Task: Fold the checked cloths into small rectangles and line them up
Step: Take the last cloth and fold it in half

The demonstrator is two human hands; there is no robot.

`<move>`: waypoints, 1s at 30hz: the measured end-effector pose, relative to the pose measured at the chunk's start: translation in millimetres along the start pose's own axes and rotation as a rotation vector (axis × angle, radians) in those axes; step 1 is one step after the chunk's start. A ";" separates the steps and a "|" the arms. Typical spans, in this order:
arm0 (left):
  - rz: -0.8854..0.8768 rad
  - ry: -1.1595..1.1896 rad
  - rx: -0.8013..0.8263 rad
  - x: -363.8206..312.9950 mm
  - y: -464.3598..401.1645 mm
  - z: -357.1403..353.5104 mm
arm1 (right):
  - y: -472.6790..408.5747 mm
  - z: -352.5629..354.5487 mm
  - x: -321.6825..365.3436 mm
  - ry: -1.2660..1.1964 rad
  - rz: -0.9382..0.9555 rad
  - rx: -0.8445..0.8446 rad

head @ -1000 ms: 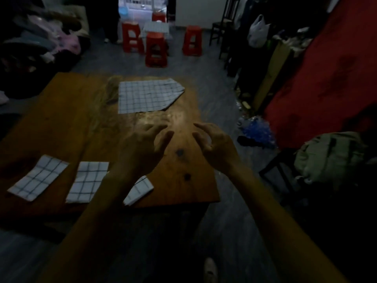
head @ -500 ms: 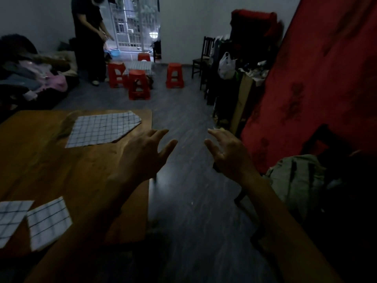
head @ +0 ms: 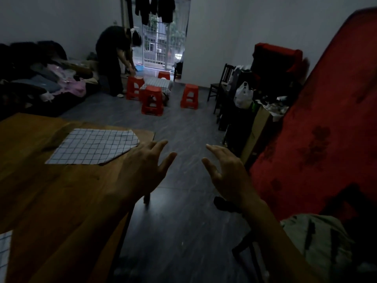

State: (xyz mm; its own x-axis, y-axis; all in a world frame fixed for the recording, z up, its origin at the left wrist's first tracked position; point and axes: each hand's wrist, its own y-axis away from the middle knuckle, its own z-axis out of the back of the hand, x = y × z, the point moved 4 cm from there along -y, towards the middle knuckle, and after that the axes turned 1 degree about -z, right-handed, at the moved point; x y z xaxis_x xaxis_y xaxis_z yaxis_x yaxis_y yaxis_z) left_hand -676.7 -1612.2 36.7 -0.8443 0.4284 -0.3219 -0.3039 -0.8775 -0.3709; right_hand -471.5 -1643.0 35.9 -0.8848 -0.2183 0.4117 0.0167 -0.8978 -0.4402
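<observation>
A large checked cloth (head: 93, 147), white with dark grid lines, lies flat near the far right corner of the wooden table (head: 40, 190). Its right end is cut or folded to a point. My left hand (head: 142, 166) hovers open, fingers spread, just right of that cloth at the table's right edge. My right hand (head: 226, 170) is open too, held in the air over the floor beyond the table. A corner of one folded checked cloth (head: 4, 254) shows at the bottom left edge. Neither hand touches any cloth.
Dark floor (head: 179, 221) stretches right of the table. Red plastic stools (head: 152, 101) stand around a small covered table further back, where a person (head: 114, 62) bends over. A red cover (head: 326, 139) and a chair with a green bag (head: 318, 242) crowd the right side.
The view has swung up and to the right, so the row of folded cloths has slid out of sight at the bottom left. Both hands stay open and empty, now at and beyond the table's right edge.
</observation>
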 end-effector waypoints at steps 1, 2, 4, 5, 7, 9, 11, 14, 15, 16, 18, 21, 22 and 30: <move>0.012 0.018 -0.008 8.2 -15.2 -11.1 | -16.4 -8.4 -7.1 0.009 0.014 0.006; 0.027 0.035 -0.016 17.9 -31.5 -22.5 | -33.3 -18.3 -14.4 0.017 0.026 0.016; 0.079 0.065 -0.032 35.8 -66.0 -42.2 | -70.0 -37.7 -28.7 0.017 0.039 0.047; 0.112 0.082 -0.039 45.4 -84.2 -49.6 | -89.6 -47.4 -34.3 0.011 0.042 0.062; 0.176 0.120 -0.042 64.4 -124.2 -61.2 | -132.0 -64.9 -45.4 0.014 0.053 0.094; 0.215 0.145 -0.066 81.1 -160.4 -67.7 | -174.5 -80.0 -53.7 0.029 0.085 0.124; 0.242 0.150 -0.093 94.5 -189.4 -73.0 | -214.9 -93.4 -61.2 0.020 0.120 0.123; 0.294 0.145 -0.125 113.3 -221.2 -88.0 | -265.1 -118.1 -73.1 -0.007 0.172 0.128; 0.318 0.144 -0.129 120.0 -231.7 -95.1 | -280.9 -128.5 -78.5 -0.017 0.192 0.141; 0.341 0.136 -0.131 125.4 -242.6 -102.0 | -296.1 -139.8 -84.8 -0.028 0.207 0.156; 0.390 0.110 -0.127 136.9 -265.7 -118.4 | -325.4 -163.2 -99.9 -0.048 0.235 0.187; 0.458 0.049 -0.130 151.1 -303.7 -143.7 | -371.3 -197.0 -127.1 -0.070 0.285 0.222; 0.475 0.022 -0.132 154.5 -318.0 -152.5 | -388.7 -207.5 -137.5 -0.091 0.299 0.232; 0.648 -0.040 -0.193 160.9 -436.3 -199.1 | -534.9 -255.9 -211.8 -0.240 0.480 0.309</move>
State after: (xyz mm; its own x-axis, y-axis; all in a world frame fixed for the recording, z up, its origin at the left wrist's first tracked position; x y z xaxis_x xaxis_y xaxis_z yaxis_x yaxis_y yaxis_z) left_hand -592.1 -1117.6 -26.6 -0.8461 -0.1832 -0.5006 0.3505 -0.8987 -0.2636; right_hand -412.2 -1018.6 -20.1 -0.6164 -0.6729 0.4090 0.5524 -0.7397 -0.3843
